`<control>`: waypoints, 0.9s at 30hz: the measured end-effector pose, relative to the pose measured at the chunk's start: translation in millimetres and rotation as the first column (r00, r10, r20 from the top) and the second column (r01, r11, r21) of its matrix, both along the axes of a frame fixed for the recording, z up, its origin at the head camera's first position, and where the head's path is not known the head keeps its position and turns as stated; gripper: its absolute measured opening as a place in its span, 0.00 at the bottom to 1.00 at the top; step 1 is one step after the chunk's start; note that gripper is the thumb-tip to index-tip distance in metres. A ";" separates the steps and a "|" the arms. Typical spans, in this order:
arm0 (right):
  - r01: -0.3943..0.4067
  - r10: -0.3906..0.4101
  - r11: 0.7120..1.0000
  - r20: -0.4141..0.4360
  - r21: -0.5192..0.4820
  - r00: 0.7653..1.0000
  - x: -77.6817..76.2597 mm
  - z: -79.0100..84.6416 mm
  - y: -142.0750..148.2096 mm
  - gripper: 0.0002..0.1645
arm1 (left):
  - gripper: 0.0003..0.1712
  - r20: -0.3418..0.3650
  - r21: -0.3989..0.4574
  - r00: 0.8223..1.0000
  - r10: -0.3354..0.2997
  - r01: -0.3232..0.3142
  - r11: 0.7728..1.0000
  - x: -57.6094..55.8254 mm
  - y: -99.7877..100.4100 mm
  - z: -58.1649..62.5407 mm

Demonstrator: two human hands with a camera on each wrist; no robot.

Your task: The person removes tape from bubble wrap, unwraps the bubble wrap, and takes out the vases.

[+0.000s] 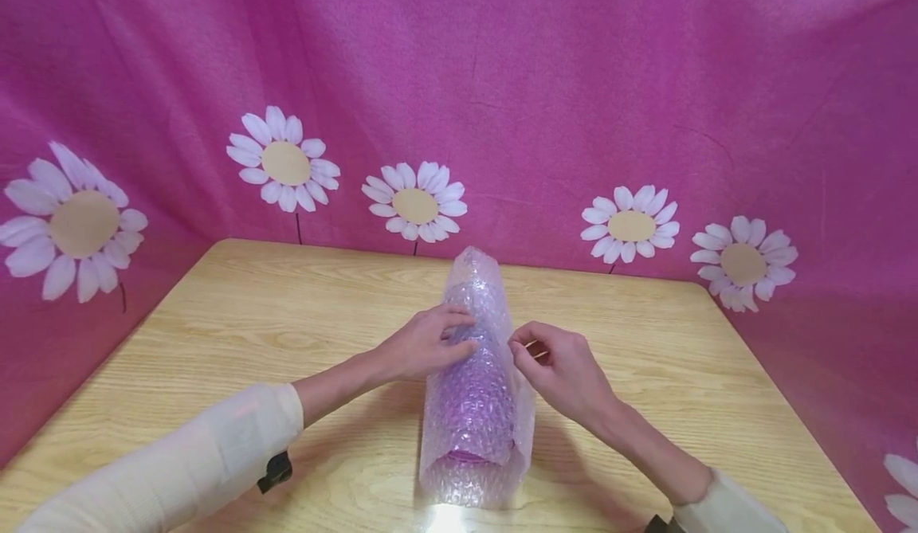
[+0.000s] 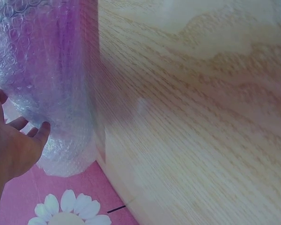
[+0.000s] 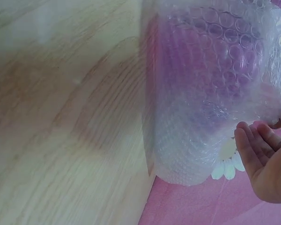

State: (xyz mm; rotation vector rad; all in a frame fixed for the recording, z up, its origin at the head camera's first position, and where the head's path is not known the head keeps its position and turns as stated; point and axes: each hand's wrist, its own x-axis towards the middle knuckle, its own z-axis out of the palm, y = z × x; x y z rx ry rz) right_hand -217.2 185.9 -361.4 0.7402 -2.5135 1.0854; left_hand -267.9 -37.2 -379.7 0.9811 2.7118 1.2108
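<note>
A long roll of clear bubble wrap (image 1: 476, 437) lies lengthwise on the table, wrapped around a purple object (image 1: 469, 401) whose kind the wrap hides. My left hand (image 1: 433, 342) rests on the wrap's upper left side, fingers spread and relaxed; the left wrist view shows its fingertips (image 2: 45, 125) at the plastic. On the other side, my right hand (image 1: 562, 364) pinches the loose edge of the bubble wrap between thumb and index finger. From the right wrist, that edge of the wrap (image 3: 267, 101) stands lifted toward the hand. The wrap extends past the purple object at both ends.
The wooden table (image 1: 301, 302) carries the roll, whose far end reaches close to the table's back edge. A pink cloth (image 1: 516, 103) printed with white daisies hangs behind and along both sides. Cream sleeves (image 1: 179, 453) cover both forearms, with black straps near the wrists.
</note>
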 end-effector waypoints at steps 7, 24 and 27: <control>-0.016 0.017 1.000 -0.020 0.012 1.000 -4.0 4.0 -2.6 0.05 | 0.27 0.009 -0.004 1.000 -0.003 0.003 1.000 -1.0 2.5 1.1; 0.034 -0.033 0.993 -0.014 0.117 0.999 -40.8 12.9 -16.7 0.08 | 0.27 -0.031 -0.035 0.999 -0.018 0.017 0.999 -0.3 4.6 2.7; 0.051 -0.050 0.990 -0.009 0.130 0.999 -50.2 13.0 -20.1 0.11 | 0.27 -0.040 -0.042 0.999 -0.012 0.011 0.999 0.1 4.4 2.8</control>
